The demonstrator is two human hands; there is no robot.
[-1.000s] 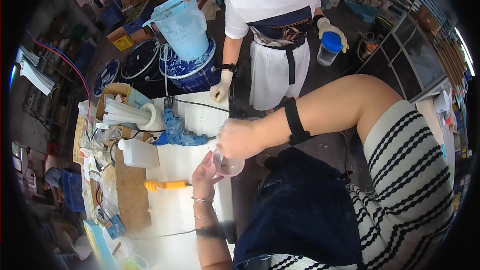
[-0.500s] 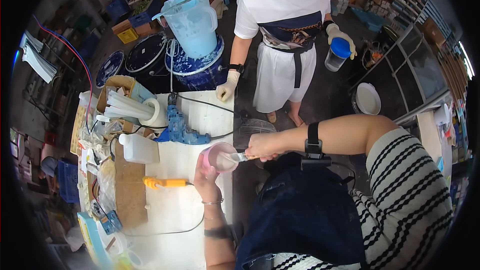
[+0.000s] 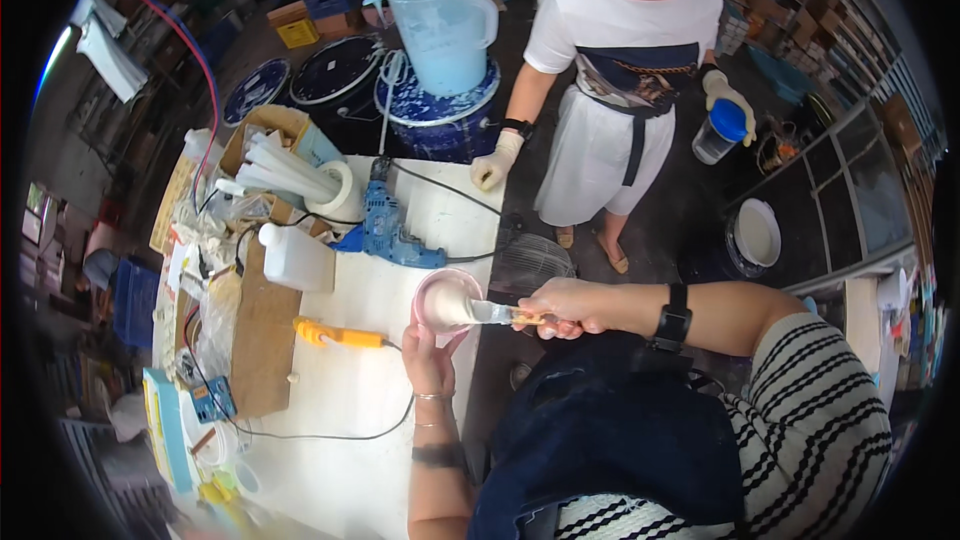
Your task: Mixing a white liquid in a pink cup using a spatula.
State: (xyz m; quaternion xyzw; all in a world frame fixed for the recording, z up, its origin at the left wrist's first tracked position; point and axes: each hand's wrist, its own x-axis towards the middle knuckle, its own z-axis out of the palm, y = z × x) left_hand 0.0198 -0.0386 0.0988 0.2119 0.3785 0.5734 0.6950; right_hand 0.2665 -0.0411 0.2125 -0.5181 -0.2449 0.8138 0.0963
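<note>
My left hand (image 3: 430,358) is wrapped round a pink cup (image 3: 419,302) over the right edge of the white table. Thick white paste (image 3: 445,300) lies inside the cup, whose mouth faces up towards me. In my right hand (image 3: 562,306) is a putty knife (image 3: 491,312) with a wooden handle. Its whitish blade reaches over the cup's right rim, and its tip meets the paste. On the table, left of the cup, lies a yellow corded hand tool (image 3: 340,333).
A blue electric drill (image 3: 388,227), a white plastic bottle (image 3: 297,258) and clutter occupy the table's left and far side. Beyond stand dark blue drums (image 3: 440,135) and a light-blue jug (image 3: 440,35). A gloved person (image 3: 625,70) holds a blue-lidded jar (image 3: 720,132).
The view has shifted. My right hand has drawn the putty knife rightward, so more of its blade shows outside the cup. My left hand still holds the cup.
</note>
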